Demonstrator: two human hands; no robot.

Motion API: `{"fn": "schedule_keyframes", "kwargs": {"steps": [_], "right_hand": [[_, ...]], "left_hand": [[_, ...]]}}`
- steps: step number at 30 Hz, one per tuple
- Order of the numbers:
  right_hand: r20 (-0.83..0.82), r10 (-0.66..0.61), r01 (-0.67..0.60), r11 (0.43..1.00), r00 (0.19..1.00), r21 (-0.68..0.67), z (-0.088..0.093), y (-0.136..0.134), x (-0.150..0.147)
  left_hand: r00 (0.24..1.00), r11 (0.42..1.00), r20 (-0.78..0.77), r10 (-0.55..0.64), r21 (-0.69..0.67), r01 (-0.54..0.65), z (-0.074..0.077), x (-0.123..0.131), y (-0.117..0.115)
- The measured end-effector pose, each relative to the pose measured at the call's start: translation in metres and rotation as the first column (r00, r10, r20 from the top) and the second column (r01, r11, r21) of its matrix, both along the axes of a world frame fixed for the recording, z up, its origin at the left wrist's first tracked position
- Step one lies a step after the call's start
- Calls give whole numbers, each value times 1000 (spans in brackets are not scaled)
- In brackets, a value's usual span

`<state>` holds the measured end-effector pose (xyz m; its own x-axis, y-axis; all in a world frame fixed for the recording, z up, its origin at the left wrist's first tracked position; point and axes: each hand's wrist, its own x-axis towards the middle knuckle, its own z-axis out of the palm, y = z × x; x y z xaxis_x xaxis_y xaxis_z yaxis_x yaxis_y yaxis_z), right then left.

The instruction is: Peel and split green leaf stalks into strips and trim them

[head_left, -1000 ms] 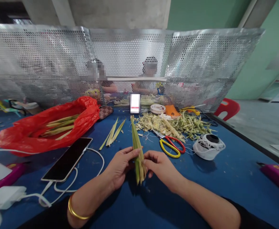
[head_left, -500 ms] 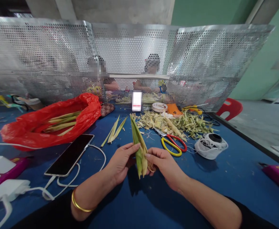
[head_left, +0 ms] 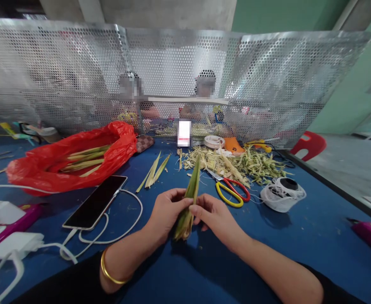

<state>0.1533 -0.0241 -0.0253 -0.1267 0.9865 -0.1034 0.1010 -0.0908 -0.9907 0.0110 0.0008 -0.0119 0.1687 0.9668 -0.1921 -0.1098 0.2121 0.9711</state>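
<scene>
Both hands hold one green and yellow leaf stalk [head_left: 190,198] upright over the blue table [head_left: 299,236]. My left hand [head_left: 166,213] wraps round its lower part, fingers closed. My right hand [head_left: 215,217] pinches the stalk's right side with thumb and fingers. The stalk's tip leans right toward the pile of leaf trimmings [head_left: 236,162]. Yellow and red scissors [head_left: 231,192] lie just right of my hands, and a spool of white string [head_left: 282,193] sits beyond them.
A red plastic bag [head_left: 68,162] with more stalks lies at the left. A phone [head_left: 95,202] on a white cable sits in front of it. Loose leaf strips [head_left: 154,171] lie mid-table. A perforated metal screen [head_left: 173,80] stands behind, with people seated beyond it.
The stalk has tilted from leaning left to leaning right, and its spread lower leaves are now gathered closed between both hands. The hands stayed in place.
</scene>
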Motion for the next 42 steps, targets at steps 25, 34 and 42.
{"fn": "schedule_keyframes", "kwargs": {"steps": [25, 34, 42], "right_hand": [[-95, 98, -90, 992, 991, 89, 10, 2, 8], [-182, 13, -18, 999, 983, -28, 10, 5, 13], [-6, 4, -4, 998, 1000, 58, 9, 5, 12]], "left_hand": [[970, 976, 180, -162, -115, 185, 3, 0, -3], [998, 1000, 65, 16, -23, -15, 6, -2, 3], [996, 995, -90, 20, 100, -11, 6, -5, 5]]}}
